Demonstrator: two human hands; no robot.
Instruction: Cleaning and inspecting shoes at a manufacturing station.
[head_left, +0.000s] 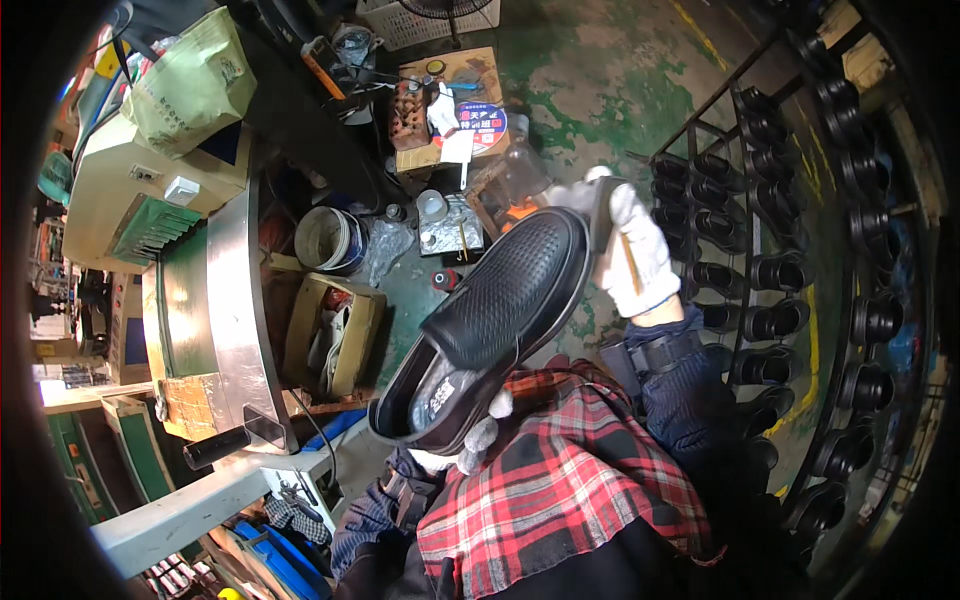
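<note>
A black slip-on shoe (505,285) with a woven-textured upper is held up in front of me, toe pointing to the far right and its opening toward me. My left hand (482,437), gloved in greyish white, grips it from beneath near the heel; only some fingertips show, the rest is hidden under the shoe. At the toe, my right hand (645,255) in a white glove is closed on a flat dark-grey piece (602,212), which touches or nearly touches the toe edge. A thin tan strip (629,262) shows along that hand. Exactly what the grey piece is cannot be made out.
Racks of black shoes (775,270) stand along the right. To the left are a metal-edged workbench (235,310), a white bucket (325,240) and a cardboard box (335,335). Beyond the shoe sits a low table (487,75) with tools. A red checked cloth (570,460) covers my lap.
</note>
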